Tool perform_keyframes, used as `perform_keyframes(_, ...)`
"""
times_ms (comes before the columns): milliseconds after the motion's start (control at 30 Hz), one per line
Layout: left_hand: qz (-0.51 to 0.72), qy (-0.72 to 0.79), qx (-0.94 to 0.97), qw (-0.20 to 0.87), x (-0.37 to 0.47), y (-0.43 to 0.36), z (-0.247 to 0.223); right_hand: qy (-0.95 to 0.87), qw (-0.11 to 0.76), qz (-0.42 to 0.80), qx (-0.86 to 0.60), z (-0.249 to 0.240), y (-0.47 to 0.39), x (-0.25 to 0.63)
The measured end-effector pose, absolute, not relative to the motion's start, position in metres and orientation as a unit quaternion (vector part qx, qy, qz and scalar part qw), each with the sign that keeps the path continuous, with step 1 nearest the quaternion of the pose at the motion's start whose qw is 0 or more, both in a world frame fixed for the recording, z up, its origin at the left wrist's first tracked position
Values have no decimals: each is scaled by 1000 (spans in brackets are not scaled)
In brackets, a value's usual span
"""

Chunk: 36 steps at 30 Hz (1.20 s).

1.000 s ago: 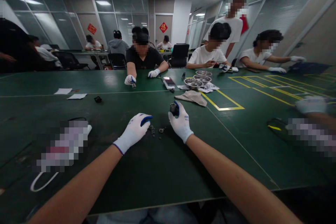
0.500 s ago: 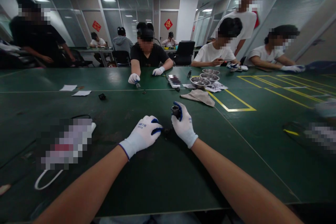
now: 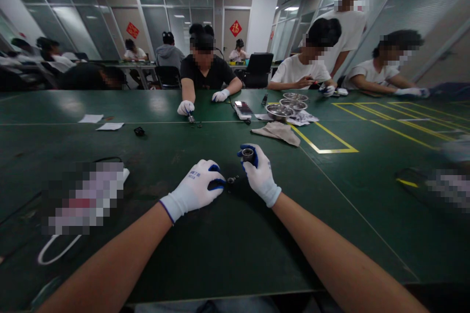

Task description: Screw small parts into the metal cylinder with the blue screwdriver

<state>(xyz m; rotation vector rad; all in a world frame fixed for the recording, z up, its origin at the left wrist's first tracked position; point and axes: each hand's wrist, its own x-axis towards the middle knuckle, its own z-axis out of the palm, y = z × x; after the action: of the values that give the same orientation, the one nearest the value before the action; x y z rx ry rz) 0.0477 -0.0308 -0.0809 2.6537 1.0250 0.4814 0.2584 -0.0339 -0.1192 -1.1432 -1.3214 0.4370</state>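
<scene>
My right hand, in a white glove with blue palm and fingertips, grips a dark hollow metal cylinder. The cylinder's round opening faces up and it is held above the table. My left hand, gloved alike, rests on the green table with thumb and forefinger apart and nothing visible between them. Just right of its fingertips lies a small metal ring-like part, with a few tiny bits around it, too small to name.
A white device with a strap lies at left, near a small black part and paper sheets. Beyond my right hand are a beige cloth and metal bowls. Across the table, a co-worker's gloved hand holds a small metal part.
My right hand has shifted slightly right with the cylinder, tipping its opening more toward me. My left hand has drawn slightly left, and the small ring-like part between the hands now shows clearly.
</scene>
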Motion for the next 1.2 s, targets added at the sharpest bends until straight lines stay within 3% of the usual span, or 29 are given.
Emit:
perform_keyframes(600,150,400,897,114,56,-36,-84,-634,580,149,-489,-114,-42,253)
perform_keyframes(1200,36,368,928,-32,69,-45,-80,-642,567,139,-497,-120,-41,255)
